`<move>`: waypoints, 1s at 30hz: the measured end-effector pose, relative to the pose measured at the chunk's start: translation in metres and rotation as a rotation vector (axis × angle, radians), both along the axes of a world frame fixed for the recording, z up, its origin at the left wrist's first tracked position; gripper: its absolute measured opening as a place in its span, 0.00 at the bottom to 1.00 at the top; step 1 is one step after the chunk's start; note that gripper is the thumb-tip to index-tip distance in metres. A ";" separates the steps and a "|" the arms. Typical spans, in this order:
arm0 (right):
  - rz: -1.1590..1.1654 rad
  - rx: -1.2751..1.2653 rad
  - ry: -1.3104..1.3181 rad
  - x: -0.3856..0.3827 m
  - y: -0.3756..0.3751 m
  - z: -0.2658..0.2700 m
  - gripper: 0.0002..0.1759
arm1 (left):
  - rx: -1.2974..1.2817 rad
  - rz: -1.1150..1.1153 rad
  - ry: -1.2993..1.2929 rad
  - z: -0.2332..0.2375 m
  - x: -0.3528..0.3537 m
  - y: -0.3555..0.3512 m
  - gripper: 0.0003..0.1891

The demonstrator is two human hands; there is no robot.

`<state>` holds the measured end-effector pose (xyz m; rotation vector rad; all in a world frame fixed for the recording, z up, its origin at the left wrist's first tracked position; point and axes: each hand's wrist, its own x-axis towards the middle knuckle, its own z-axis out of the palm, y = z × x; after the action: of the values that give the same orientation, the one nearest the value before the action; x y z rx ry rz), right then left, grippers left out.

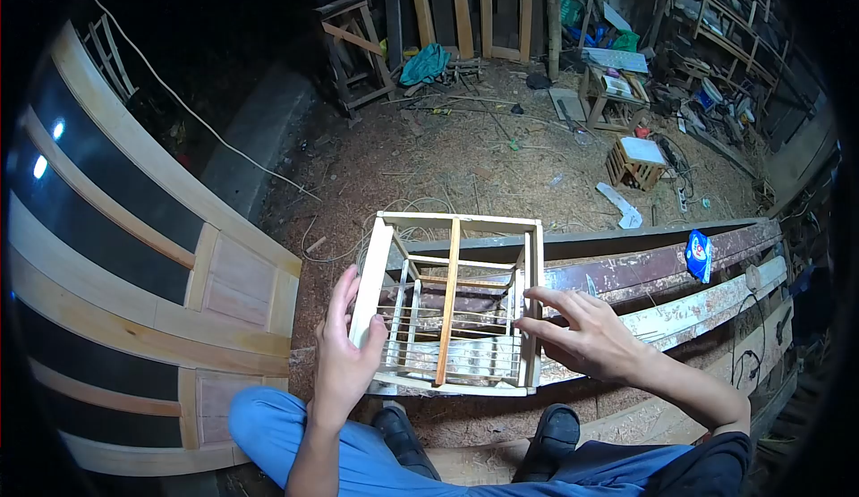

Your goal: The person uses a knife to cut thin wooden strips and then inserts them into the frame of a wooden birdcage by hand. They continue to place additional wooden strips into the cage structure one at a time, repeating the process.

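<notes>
A light wooden frame box [449,305] with thin rods across its inside and one darker slat down its middle stands before me, over weathered planks. My left hand [347,354] is at its left side, thumb against the near face and fingers along the outer side. At the right side is my right hand [582,331], its thumb and fingertips touching the right upright of the box. The fingers of both hands are partly spread around the box's sides.
Planks [653,318] run to the right, with a blue packet [699,256] on them. Large wooden panels with dark insets [152,318] lean at left. Farther off are a slatted crate [636,162], a cluttered small table [617,85] and a wooden stand [358,50]. Shavings cover the ground.
</notes>
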<state>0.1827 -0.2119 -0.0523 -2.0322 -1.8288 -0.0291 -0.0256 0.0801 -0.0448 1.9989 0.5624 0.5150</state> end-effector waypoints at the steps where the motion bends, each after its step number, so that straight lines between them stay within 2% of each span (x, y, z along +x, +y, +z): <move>1: 0.002 -0.015 -0.011 0.000 0.000 0.001 0.30 | 0.059 -0.010 -0.001 -0.003 0.000 0.001 0.36; 10: 0.048 -0.018 0.068 -0.001 0.006 0.002 0.29 | 0.105 0.045 0.086 0.000 -0.003 0.001 0.30; 13: 0.062 0.003 0.055 0.001 0.005 -0.002 0.29 | 0.136 0.082 -0.029 -0.003 -0.004 0.000 0.29; 16: 0.069 0.014 0.071 0.004 0.006 -0.001 0.30 | 0.226 0.078 0.006 0.000 -0.007 0.001 0.29; 19: 0.081 -0.015 0.062 0.008 0.006 0.002 0.29 | 0.114 0.112 0.003 0.009 -0.009 -0.003 0.29; 23: 0.073 0.012 0.063 0.008 0.008 0.001 0.31 | 0.124 0.116 0.016 0.017 -0.013 -0.001 0.29; 25: 0.092 0.016 0.101 0.008 0.010 0.002 0.34 | 0.143 0.101 0.143 0.024 -0.014 0.002 0.28; 30: 0.114 0.004 0.143 0.008 0.012 -0.002 0.35 | 0.165 0.136 0.027 0.009 -0.016 0.007 0.23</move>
<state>0.1909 -0.1996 -0.0542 -1.8730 -1.8497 0.1409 -0.0420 0.0870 -0.0354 2.1359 0.6954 0.6365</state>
